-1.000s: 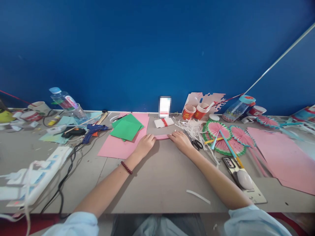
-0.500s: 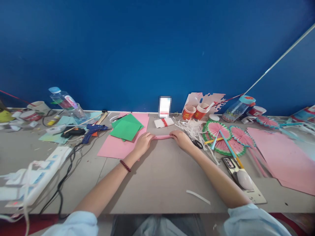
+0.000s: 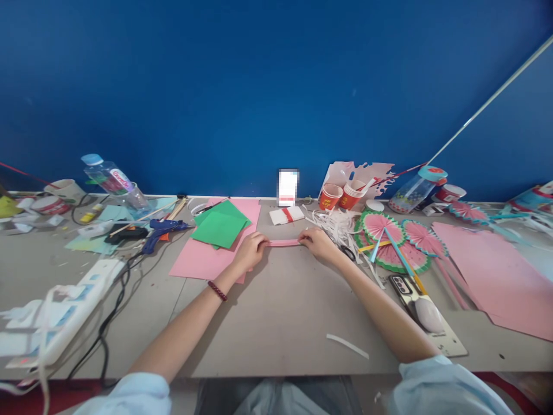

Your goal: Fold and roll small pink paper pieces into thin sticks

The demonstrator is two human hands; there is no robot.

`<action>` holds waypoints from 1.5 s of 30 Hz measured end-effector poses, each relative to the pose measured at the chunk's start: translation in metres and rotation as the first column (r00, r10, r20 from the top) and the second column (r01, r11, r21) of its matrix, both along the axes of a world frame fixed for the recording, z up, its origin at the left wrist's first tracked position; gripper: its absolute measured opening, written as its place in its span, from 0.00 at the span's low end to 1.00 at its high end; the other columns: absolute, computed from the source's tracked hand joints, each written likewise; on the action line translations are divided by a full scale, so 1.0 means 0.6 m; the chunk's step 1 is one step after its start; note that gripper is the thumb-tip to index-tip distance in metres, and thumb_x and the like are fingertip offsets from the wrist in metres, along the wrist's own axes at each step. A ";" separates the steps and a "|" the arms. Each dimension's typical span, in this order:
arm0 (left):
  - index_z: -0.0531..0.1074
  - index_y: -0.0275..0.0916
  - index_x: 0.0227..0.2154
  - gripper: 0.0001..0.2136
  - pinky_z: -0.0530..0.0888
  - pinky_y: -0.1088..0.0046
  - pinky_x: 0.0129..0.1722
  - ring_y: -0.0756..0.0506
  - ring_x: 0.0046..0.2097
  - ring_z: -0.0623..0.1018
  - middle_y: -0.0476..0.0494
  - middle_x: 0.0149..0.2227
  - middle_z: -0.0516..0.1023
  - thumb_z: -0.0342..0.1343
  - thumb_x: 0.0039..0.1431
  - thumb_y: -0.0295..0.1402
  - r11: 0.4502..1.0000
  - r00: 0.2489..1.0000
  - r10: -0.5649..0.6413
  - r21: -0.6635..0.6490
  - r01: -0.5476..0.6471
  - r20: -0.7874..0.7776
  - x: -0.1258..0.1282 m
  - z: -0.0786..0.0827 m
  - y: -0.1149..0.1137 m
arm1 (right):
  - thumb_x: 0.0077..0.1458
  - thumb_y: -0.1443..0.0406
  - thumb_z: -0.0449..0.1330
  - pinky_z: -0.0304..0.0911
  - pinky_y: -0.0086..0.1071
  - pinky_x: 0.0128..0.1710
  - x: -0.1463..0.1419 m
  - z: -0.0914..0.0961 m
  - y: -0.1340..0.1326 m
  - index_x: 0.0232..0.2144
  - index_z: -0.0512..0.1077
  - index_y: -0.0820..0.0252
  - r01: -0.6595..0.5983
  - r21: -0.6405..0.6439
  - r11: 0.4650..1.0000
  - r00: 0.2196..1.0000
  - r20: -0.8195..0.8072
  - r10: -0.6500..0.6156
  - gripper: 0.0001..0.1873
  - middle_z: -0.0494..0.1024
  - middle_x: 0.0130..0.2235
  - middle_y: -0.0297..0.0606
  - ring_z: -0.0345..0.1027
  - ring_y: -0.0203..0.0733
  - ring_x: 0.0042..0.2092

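Note:
A narrow folded strip of pink paper (image 3: 284, 242) stretches between my hands over the middle of the table. My left hand (image 3: 253, 250) pinches its left end, with a beaded bracelet (image 3: 217, 291) on that wrist. At the other end, the fingers of my right hand (image 3: 317, 243) are closed on the strip. Green paper squares (image 3: 222, 225) lie on a pink sheet (image 3: 190, 259) just left of my left hand. Beyond my right hand are white paper shreds (image 3: 339, 225), black scissors (image 3: 347, 252) partly covered, and pink and green pleated paper fans (image 3: 380, 227).
A blue glue gun (image 3: 162, 230), a power strip (image 3: 82, 308) and black cables are on the left. A lit phone (image 3: 287, 187) stands against the blue wall, near red paper cups (image 3: 330, 197). To the right lie a phone (image 3: 451, 340) with a mouse (image 3: 429, 315) and pink sheets (image 3: 501, 271).
The pink strip has turned slightly between my fingers, so more of its flat face shows. Both hands keep their hold; the view has shifted a little.

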State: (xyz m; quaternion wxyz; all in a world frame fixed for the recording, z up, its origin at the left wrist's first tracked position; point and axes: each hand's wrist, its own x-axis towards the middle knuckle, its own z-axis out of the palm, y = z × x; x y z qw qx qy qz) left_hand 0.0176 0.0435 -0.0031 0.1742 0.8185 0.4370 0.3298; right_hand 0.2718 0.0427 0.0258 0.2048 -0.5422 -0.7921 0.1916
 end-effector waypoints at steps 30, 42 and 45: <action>0.75 0.39 0.27 0.07 0.72 0.69 0.37 0.46 0.34 0.75 0.46 0.31 0.77 0.53 0.54 0.24 0.995 0.996 0.071 -0.072 -0.068 0.047 0.003 -0.003 0.022 | 0.53 0.69 0.57 0.59 0.28 0.37 -0.008 -0.019 0.022 0.32 0.78 0.59 0.180 -0.117 0.977 0.982 0.078 -0.171 0.09 0.81 0.34 0.38 0.71 0.41 0.37; 0.75 0.39 0.28 0.06 0.71 0.70 0.35 0.47 0.33 0.74 0.46 0.30 0.76 0.55 0.54 0.24 0.995 0.995 0.078 -0.071 -0.074 0.057 0.003 -0.005 0.023 | 0.50 0.68 0.59 0.62 0.29 0.36 0.000 -0.022 0.025 0.29 0.79 0.57 0.153 -0.103 0.983 0.984 -0.071 -0.161 0.08 0.81 0.30 0.35 0.70 0.39 0.33; 0.75 0.39 0.28 0.05 0.71 0.70 0.35 0.47 0.32 0.74 0.46 0.30 0.76 0.55 0.54 0.25 0.994 0.995 0.084 -0.076 -0.080 0.054 0.003 -0.005 0.022 | 0.50 0.68 0.59 0.62 0.29 0.37 0.000 -0.021 0.025 0.28 0.80 0.58 0.168 -0.104 0.980 0.979 -0.095 -0.178 0.08 0.81 0.31 0.36 0.70 0.40 0.34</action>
